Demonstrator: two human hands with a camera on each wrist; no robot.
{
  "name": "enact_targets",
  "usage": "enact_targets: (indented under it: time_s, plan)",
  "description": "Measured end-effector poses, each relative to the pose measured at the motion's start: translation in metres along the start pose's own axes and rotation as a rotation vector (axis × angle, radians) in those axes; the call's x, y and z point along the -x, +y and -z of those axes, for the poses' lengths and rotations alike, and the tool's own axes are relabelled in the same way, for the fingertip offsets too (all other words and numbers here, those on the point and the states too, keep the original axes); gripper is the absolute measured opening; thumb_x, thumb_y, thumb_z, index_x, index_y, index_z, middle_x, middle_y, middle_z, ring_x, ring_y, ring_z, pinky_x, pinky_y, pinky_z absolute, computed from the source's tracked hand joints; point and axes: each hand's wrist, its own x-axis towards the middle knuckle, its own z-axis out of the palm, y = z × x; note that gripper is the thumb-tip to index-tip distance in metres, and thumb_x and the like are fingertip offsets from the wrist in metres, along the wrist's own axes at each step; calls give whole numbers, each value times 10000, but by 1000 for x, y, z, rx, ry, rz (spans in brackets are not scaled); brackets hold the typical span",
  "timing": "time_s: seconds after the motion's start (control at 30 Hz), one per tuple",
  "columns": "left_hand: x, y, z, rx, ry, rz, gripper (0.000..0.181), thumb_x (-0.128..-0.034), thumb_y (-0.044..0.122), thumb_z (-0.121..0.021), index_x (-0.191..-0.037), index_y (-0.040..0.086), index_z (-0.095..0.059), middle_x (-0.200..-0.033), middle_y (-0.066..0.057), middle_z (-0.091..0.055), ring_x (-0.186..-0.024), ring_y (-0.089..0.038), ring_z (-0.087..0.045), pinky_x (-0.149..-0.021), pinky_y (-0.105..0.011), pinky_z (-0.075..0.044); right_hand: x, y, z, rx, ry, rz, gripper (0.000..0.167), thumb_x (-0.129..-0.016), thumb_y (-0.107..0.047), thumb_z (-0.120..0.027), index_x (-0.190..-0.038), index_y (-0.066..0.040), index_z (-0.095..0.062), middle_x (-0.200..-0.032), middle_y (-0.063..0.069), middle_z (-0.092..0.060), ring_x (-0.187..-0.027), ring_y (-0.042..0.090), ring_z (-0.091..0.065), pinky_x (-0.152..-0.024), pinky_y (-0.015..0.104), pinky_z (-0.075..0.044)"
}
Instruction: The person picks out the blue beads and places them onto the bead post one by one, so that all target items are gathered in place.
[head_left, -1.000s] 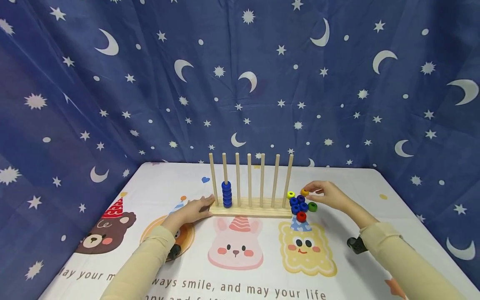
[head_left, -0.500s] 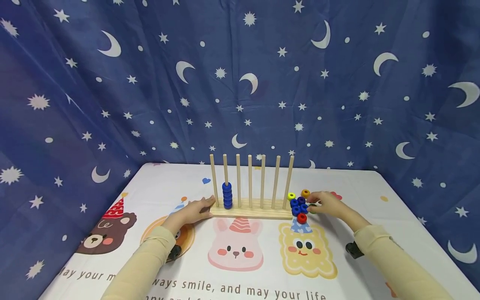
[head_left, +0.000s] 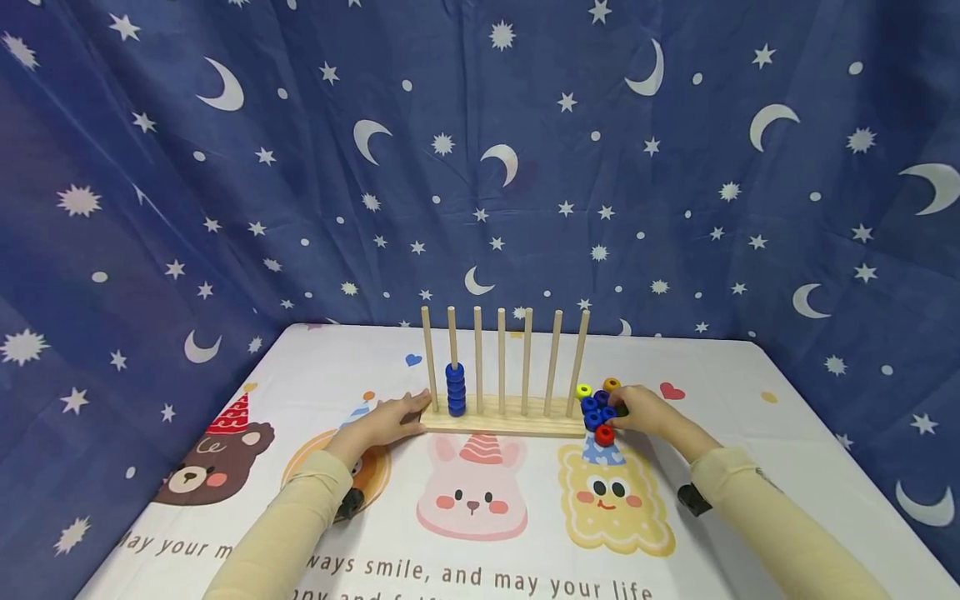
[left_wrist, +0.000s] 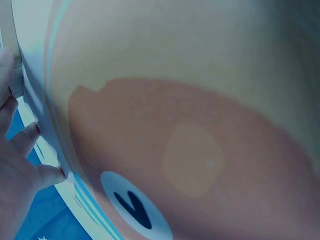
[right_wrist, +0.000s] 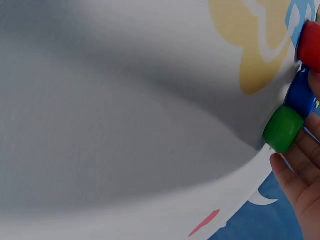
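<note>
A wooden peg rack (head_left: pixel 502 425) with a row of upright pegs stands on the table. Blue beads (head_left: pixel 456 390) are stacked on its second peg from the left. My left hand (head_left: pixel 386 418) rests at the rack's left end, its fingers spread in the left wrist view. At the rack's right end my right hand (head_left: pixel 647 412) has thumb and finger at a blue bead (right_wrist: pixel 301 95), which it appears to pinch. A green bead (right_wrist: pixel 283 129) lies against the fingers, mostly hidden in the head view. A red bead (head_left: pixel 604 435) sits just in front.
More blue beads (head_left: pixel 590 404), a yellow bead (head_left: pixel 583 391) and an orange bead (head_left: pixel 612 384) lie clustered beside the rack's right end. A printed white tablecloth (head_left: pixel 360 542) covers the table. Behind it hangs a blue curtain (head_left: pixel 525 167) with moons and stars.
My right hand has moved from the orange bead forward past the green bead, then left to the blue beads. The left hand stays at the rack's left end.
</note>
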Motion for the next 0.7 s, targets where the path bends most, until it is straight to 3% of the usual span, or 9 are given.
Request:
enact_targets:
  time_s: [0.2,0.7]
  plan:
    - [0,0,3,-7,-2,-17,611,-931,250,-577,-1429,-20,-347,-1484,-229,-322,-1337,-528,-272,-1017,-745,-182,-2,-2,2,-1,-1,-22,266,-763,-150,-775,-919,37,-667,-878,127,-683,-797,219,-594,-829,425,-535]
    - [-1,-1,1,2,-6,-13,605,-931,247,-575,-1430,-13,-352,-1493,-217,-316,-1346,-517,-265,-1024,-740,-178,7,-7,16,-46,56,69,255,-788,-127,-739,-947,61,-675,-907,163,-706,-856,293,-667,-777,427,-555]
